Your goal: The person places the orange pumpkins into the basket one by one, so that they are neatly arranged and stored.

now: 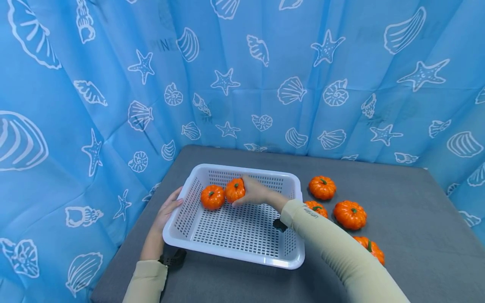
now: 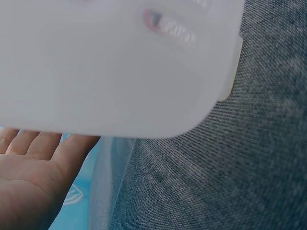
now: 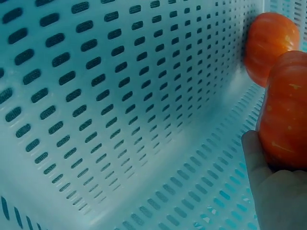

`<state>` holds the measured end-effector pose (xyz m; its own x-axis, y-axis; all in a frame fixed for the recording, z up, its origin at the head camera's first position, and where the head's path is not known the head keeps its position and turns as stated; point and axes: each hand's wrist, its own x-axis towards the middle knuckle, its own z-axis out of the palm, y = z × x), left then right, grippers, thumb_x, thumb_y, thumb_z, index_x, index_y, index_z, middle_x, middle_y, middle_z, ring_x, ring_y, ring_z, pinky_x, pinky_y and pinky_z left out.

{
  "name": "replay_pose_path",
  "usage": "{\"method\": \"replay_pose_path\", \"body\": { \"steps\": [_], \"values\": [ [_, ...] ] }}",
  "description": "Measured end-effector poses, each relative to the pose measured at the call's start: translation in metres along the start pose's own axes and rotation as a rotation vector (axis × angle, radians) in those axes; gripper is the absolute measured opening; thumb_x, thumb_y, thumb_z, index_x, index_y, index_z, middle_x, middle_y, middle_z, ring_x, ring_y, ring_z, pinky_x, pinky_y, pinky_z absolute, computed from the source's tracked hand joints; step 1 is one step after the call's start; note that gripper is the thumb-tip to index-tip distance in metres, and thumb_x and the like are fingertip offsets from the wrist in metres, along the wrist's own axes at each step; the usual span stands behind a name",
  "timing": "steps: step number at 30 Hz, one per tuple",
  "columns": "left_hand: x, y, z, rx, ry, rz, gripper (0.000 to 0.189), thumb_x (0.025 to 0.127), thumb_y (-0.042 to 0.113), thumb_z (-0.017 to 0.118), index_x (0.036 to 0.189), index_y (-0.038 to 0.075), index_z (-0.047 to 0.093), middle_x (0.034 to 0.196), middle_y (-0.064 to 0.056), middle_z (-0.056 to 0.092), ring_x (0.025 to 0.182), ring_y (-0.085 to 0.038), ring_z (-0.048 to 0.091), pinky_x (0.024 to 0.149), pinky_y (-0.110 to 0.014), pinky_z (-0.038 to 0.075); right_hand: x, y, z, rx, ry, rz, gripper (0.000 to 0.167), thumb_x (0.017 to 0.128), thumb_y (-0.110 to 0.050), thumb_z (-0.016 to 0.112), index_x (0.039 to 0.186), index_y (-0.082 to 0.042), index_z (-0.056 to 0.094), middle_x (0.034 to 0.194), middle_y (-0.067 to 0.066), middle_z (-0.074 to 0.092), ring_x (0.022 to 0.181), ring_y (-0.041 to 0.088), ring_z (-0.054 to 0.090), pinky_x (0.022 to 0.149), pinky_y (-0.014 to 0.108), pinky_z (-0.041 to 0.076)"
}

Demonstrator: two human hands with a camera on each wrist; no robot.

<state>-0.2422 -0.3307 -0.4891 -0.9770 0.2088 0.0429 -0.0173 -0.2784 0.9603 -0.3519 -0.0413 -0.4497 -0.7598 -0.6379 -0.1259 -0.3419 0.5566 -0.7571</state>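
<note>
A white perforated plastic basket [image 1: 235,252] stands on the grey cloth-covered table. Inside it, my right hand [image 1: 255,192] grips a small orange pumpkin [image 1: 235,190] with a green stem. Just left of that one, another pumpkin [image 1: 212,197] lies against the basket's back left. In the right wrist view the thumb presses the held pumpkin [image 3: 285,115], with the other pumpkin [image 3: 269,45] behind it. My left hand [image 1: 168,209] touches the basket's left rim from outside. The left wrist view shows its fingers [image 2: 45,143] extended under the basket's edge [image 2: 120,120].
Right of the basket several more pumpkins lie on the table [image 1: 409,219]: one at the back [image 1: 322,187], one farther right [image 1: 350,215], one partly behind my right sleeve [image 1: 316,207] and another in front [image 1: 371,249]. A blue shell-patterned curtain [image 1: 242,101] hangs behind.
</note>
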Motion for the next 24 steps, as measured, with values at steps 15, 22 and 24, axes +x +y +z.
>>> {"method": "replay_pose_path", "body": {
  "steps": [15, 22, 24],
  "values": [
    [-0.004, 0.01, 0.007, -0.005, 0.03, -0.045, 0.052, 0.105, 0.015, 0.029, 0.152, 0.014, 0.008, 0.133, -0.007, 0.048, 0.113, -0.024, 0.059, 0.086, -0.032, 0.053, 0.004, 0.0, 0.015, -0.12, -0.002, 0.087, 0.082, 0.067, -0.029, 0.086, 0.132, -0.009, 0.039, 0.125, 0.007, 0.054, 0.11, 0.021, 0.054, 0.102, 0.04, 0.043],
    [-0.004, 0.01, 0.007, 0.006, 0.023, -0.055, 0.052, 0.105, 0.016, 0.028, 0.152, 0.016, 0.008, 0.137, -0.011, 0.044, 0.117, -0.027, 0.057, 0.089, -0.036, 0.052, 0.001, -0.002, 0.017, -0.151, -0.014, 0.116, 0.08, 0.067, -0.029, 0.086, 0.129, -0.009, 0.04, 0.12, 0.007, 0.054, 0.104, 0.019, 0.054, 0.099, 0.039, 0.045],
    [-0.004, 0.011, 0.007, 0.013, 0.03, -0.061, 0.052, 0.105, 0.016, 0.028, 0.152, 0.016, 0.009, 0.137, -0.012, 0.043, 0.117, -0.028, 0.057, 0.089, -0.037, 0.052, 0.001, -0.002, 0.019, -0.168, -0.017, 0.124, 0.08, 0.067, -0.029, 0.086, 0.129, -0.008, 0.04, 0.119, 0.007, 0.054, 0.103, 0.019, 0.054, 0.099, 0.039, 0.045]
  ]
}}
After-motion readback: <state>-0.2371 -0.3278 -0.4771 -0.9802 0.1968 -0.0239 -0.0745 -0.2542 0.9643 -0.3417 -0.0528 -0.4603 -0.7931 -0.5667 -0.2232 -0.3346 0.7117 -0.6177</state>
